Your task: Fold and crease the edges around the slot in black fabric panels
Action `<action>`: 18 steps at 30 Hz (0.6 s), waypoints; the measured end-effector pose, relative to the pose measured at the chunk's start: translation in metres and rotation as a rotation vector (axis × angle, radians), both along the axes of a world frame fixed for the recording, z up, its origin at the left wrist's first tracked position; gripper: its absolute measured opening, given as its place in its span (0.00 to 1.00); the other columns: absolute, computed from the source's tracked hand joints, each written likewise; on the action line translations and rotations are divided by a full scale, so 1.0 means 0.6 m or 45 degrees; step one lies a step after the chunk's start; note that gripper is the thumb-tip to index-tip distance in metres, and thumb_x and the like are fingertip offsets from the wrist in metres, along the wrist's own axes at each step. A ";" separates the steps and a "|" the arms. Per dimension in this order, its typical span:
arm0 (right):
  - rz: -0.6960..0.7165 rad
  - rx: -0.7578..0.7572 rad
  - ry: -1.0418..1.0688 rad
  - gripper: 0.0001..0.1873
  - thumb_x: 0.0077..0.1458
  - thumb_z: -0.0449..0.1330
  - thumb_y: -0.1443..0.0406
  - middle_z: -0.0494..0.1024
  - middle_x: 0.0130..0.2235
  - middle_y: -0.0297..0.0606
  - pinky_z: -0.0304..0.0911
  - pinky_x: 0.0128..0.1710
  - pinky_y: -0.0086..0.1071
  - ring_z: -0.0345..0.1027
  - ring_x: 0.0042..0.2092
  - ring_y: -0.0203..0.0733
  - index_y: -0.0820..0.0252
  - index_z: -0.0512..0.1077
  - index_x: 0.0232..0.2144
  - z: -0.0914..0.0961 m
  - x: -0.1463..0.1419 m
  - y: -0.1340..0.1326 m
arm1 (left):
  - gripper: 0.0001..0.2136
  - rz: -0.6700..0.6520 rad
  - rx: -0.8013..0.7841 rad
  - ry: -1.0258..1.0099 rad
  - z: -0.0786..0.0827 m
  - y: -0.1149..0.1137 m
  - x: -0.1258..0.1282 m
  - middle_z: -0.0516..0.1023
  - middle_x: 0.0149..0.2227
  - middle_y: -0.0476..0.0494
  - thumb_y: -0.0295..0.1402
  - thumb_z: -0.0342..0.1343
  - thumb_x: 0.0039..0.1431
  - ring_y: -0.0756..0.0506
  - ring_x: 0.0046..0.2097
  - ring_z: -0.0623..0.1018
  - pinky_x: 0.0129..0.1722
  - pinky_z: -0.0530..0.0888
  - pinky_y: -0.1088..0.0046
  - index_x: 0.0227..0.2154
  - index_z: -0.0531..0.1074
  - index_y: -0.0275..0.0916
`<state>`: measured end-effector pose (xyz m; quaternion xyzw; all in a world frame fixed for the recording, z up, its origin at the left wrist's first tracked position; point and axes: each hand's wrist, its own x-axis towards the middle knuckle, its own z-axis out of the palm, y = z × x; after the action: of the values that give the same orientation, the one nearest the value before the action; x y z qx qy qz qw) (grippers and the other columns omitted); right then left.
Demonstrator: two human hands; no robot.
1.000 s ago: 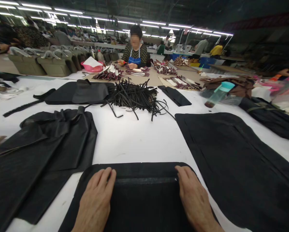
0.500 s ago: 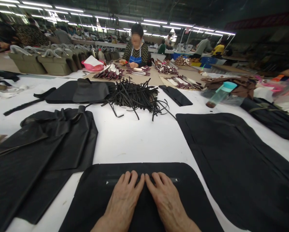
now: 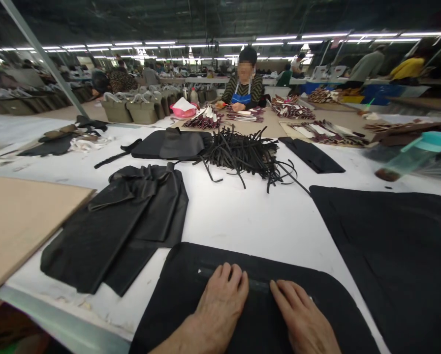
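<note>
A black fabric panel [image 3: 191, 300] with rounded corners lies flat on the white table [image 3: 242, 221] right in front of me. A narrow slit with a strip runs across its upper part. My left hand [image 3: 220, 302] presses flat on the panel with its fingertips on the slit. My right hand [image 3: 303, 317] lies flat beside it, a little to the right, fingers toward the same slit. Neither hand holds anything.
A stack of black pieces [image 3: 120, 231] lies to the left, a large black stack [image 3: 397, 250] to the right, a heap of black straps [image 3: 246, 152] behind. A brown board [image 3: 21, 221] sits at far left. A green bottle [image 3: 414, 155] lies at right. A person [image 3: 244, 88] works across the table.
My hands came together from the panel's two ends to the middle of the slit, then spread slightly. My view has swung left, showing the brown board and the table edge.
</note>
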<state>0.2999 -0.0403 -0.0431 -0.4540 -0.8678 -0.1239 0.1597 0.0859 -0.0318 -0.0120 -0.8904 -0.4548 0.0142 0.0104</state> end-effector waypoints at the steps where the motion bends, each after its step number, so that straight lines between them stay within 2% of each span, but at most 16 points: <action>1: 0.016 0.005 -0.001 0.28 0.43 0.47 0.81 0.75 0.42 0.43 0.71 0.39 0.31 0.68 0.43 0.44 0.64 0.68 0.47 0.000 0.009 -0.001 | 0.19 -0.012 -0.015 -0.018 -0.002 -0.001 -0.011 0.69 0.52 0.33 0.29 0.45 0.60 0.39 0.51 0.70 0.51 0.69 0.64 0.54 0.61 0.30; 3: 0.010 -0.026 -0.015 0.28 0.44 0.46 0.80 0.74 0.43 0.44 0.70 0.40 0.30 0.68 0.45 0.44 0.64 0.68 0.48 0.002 0.027 -0.004 | 0.19 0.007 -0.049 -0.053 -0.008 -0.003 -0.035 0.68 0.53 0.34 0.27 0.46 0.60 0.41 0.51 0.69 0.52 0.67 0.68 0.54 0.61 0.28; 7: -0.041 -0.130 -0.048 0.28 0.46 0.47 0.78 0.74 0.46 0.43 0.69 0.43 0.30 0.68 0.47 0.44 0.60 0.68 0.49 0.006 0.054 -0.012 | 0.19 0.125 -0.139 -0.110 -0.009 -0.010 -0.072 0.69 0.53 0.38 0.22 0.46 0.58 0.43 0.52 0.69 0.53 0.66 0.69 0.53 0.62 0.31; 13: -0.100 -0.059 -0.082 0.29 0.44 0.46 0.80 0.75 0.45 0.42 0.67 0.43 0.26 0.68 0.47 0.42 0.63 0.70 0.47 -0.006 0.065 -0.016 | 0.24 0.330 -0.193 -0.085 0.012 -0.015 -0.120 0.70 0.53 0.40 0.14 0.41 0.53 0.44 0.54 0.68 0.54 0.66 0.70 0.52 0.65 0.34; 18: -0.116 0.054 -0.111 0.29 0.43 0.45 0.81 0.75 0.44 0.40 0.67 0.42 0.26 0.68 0.45 0.41 0.62 0.71 0.45 -0.016 0.065 -0.015 | 0.30 0.530 -0.228 -0.036 0.008 -0.025 -0.150 0.67 0.57 0.41 0.12 0.38 0.49 0.43 0.57 0.65 0.54 0.67 0.66 0.54 0.64 0.38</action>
<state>0.3387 -0.0495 -0.0525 -0.4838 -0.8494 -0.1691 0.1257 -0.0043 -0.0466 -0.0074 -0.7747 -0.6259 0.0438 -0.0785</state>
